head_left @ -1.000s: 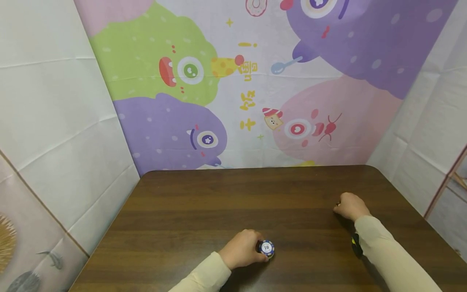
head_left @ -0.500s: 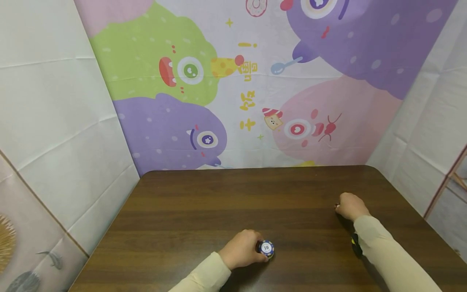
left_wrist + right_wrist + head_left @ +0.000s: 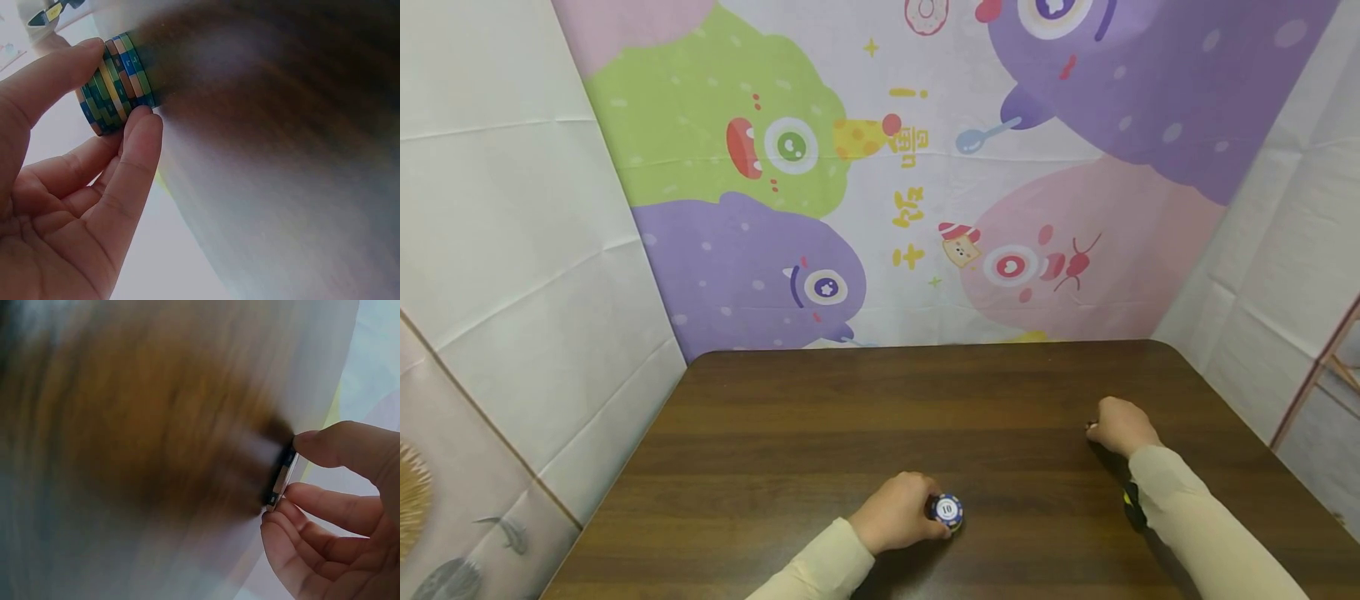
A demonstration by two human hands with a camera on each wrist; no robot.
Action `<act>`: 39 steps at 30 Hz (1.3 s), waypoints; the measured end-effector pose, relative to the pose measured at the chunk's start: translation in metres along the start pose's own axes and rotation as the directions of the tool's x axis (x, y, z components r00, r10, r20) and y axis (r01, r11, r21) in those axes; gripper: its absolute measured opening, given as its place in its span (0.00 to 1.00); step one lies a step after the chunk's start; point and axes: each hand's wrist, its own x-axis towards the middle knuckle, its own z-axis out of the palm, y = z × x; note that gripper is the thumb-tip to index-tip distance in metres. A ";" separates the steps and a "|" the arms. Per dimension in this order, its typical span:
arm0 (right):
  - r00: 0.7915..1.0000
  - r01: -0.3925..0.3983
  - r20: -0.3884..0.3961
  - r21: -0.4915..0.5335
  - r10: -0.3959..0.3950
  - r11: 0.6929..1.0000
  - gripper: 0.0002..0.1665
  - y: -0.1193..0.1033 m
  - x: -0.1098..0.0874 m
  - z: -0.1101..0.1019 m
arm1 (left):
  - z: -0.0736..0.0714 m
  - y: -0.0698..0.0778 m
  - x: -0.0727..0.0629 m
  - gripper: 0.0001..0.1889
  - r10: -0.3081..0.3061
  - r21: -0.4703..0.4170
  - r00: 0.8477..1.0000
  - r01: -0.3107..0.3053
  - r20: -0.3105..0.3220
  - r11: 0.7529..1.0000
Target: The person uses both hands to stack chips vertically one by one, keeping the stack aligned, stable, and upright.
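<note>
My left hand point(image 3: 898, 512) grips a short stack of poker chips point(image 3: 947, 511) between thumb and fingers, near the front middle of the table. The top chip is blue with a white centre marked 10. Green, blue, pinkish and yellow edges show along the stack in the left wrist view, with the thumb point(image 3: 75, 65) on one side and fingertips point(image 3: 144, 131) on the other. Farther right, my right hand point(image 3: 1126, 427) pinches a thin poker chip point(image 3: 282, 478) by its rim, close over the tabletop. Its edge is dark with a pinkish patch; its face is mostly hidden.
The dark brown wooden table point(image 3: 820, 400) has rounded far corners. Directly behind it hangs a cartoon-printed cloth point(image 3: 917, 308), with pale cloth panels point(image 3: 527, 208) on both sides. A dark band point(image 3: 1133, 504) circles the right wrist.
The chip in the right hand has shifted slightly at the fingertips, its visible edge now a little lower. The left hand and the stack have stayed in place.
</note>
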 end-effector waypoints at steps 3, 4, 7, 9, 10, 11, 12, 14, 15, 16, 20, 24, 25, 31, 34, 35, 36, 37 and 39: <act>1.000 0.019 -0.012 0.015 -0.019 1.000 0.18 -0.003 -0.002 0.001 | 0.000 0.000 0.000 0.18 -0.002 -0.004 1.000 0.002 0.004 1.000; 0.999 0.027 -0.018 0.021 -0.027 0.999 0.18 -0.005 -0.002 0.002 | 0.000 0.000 0.000 0.19 -0.002 -0.005 1.000 0.002 0.006 1.000; 0.998 0.050 -0.034 0.041 -0.049 0.998 0.19 -0.010 -0.004 0.004 | 0.000 0.000 -0.001 0.19 -0.002 -0.004 1.000 0.002 0.009 1.000; 0.997 0.062 -0.039 0.053 -0.060 0.997 0.19 -0.016 -0.005 0.005 | 0.000 0.000 -0.001 0.18 -0.002 -0.002 1.000 0.002 0.010 1.000; 0.997 0.070 -0.044 0.060 -0.068 0.996 0.19 -0.019 -0.006 0.004 | 0.000 0.000 -0.001 0.18 0.001 -0.001 1.000 -0.001 0.008 1.000; 0.996 0.076 -0.043 0.068 -0.073 0.995 0.19 -0.022 -0.007 0.004 | 0.000 0.000 -0.001 0.18 0.004 -0.003 1.000 -0.004 0.006 1.000; 0.996 0.084 -0.045 0.075 -0.081 0.994 0.19 -0.025 -0.008 0.003 | -0.001 0.000 -0.001 0.18 0.006 -0.003 1.000 -0.006 0.005 1.000; 0.994 0.099 -0.049 0.082 -0.096 0.992 0.15 -0.033 -0.011 0.002 | 0.000 0.000 -0.001 0.17 0.005 -0.007 1.000 -0.005 0.006 1.000; 0.993 0.111 -0.051 0.085 -0.107 0.990 0.12 -0.037 -0.012 0.001 | 0.000 -0.001 0.000 0.17 0.008 -0.008 1.000 -0.007 0.004 1.000; 0.991 0.124 -0.053 0.088 -0.120 0.988 0.10 -0.041 -0.013 0.000 | 0.000 -0.001 0.000 0.17 0.005 -0.009 1.000 -0.005 0.004 1.000; 0.982 0.182 -0.067 0.101 -0.176 0.978 0.13 -0.057 -0.019 -0.002 | 0.001 -0.001 -0.001 0.18 -0.005 -0.008 1.000 0.005 0.009 1.000; 0.969 0.240 -0.092 0.105 -0.231 0.965 0.13 -0.074 -0.025 0.000 | 0.000 0.000 -0.001 0.18 -0.008 -0.005 1.000 0.009 0.008 1.000; 0.965 0.254 -0.099 0.105 -0.244 0.961 0.13 -0.078 -0.027 0.000 | 0.000 0.000 -0.001 0.18 -0.008 -0.004 1.000 0.008 0.007 1.000; 0.947 0.312 -0.117 0.119 -0.298 0.943 0.14 -0.103 -0.038 0.003 | 0.000 0.000 -0.001 0.19 -0.003 0.001 1.000 0.003 0.001 1.000; 0.937 0.341 -0.125 0.128 -0.326 0.931 0.15 -0.113 -0.043 0.005 | 0.000 0.000 -0.001 0.18 0.002 0.001 1.000 -0.002 -0.003 1.000; 0.933 0.352 -0.127 0.129 -0.337 0.927 0.15 -0.116 -0.044 0.006 | 0.000 0.000 -0.001 0.18 0.006 0.001 1.000 -0.006 -0.006 1.000; 0.931 0.358 -0.127 0.131 -0.343 0.924 0.15 -0.118 -0.045 0.007 | 0.000 0.000 -0.001 0.17 0.008 0.000 1.000 -0.008 -0.008 1.000; 0.927 0.369 -0.127 0.131 -0.353 0.920 0.15 -0.121 -0.047 0.008 | 0.000 0.000 -0.001 0.17 0.009 -0.003 1.000 -0.009 -0.009 1.000; 0.921 0.383 -0.127 0.130 -0.367 0.915 0.16 -0.126 -0.049 0.011 | 0.000 0.000 0.000 0.17 0.015 -0.006 1.000 -0.015 -0.016 1.000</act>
